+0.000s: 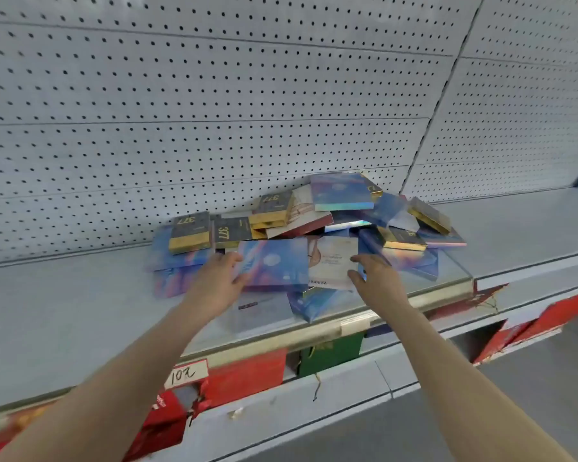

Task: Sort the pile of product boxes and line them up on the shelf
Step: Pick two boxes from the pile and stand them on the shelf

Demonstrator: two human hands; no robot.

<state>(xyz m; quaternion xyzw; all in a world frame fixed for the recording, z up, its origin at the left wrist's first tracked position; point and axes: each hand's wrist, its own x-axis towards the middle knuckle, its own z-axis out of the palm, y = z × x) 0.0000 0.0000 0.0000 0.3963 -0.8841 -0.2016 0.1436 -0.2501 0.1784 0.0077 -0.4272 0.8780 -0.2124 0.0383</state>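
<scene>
A loose pile of flat product boxes [314,228] lies on the grey shelf [80,295] against the pegboard back. It mixes blue iridescent boxes, black and gold boxes marked 377 [190,232], and white boxes. My left hand [219,278] touches the left edge of a blue box [276,265] at the front of the pile. My right hand [371,271] reaches the right edge of a white box [332,266] beside it, thumb and fingers spread around its corner. Neither box is lifted.
The shelf surface stretches bare to the left of the pile and to the far right [531,221]. A pegboard wall [214,111] stands behind. Below the shelf edge sit red boxes [247,375], a green box [329,355] and a price tag [186,375].
</scene>
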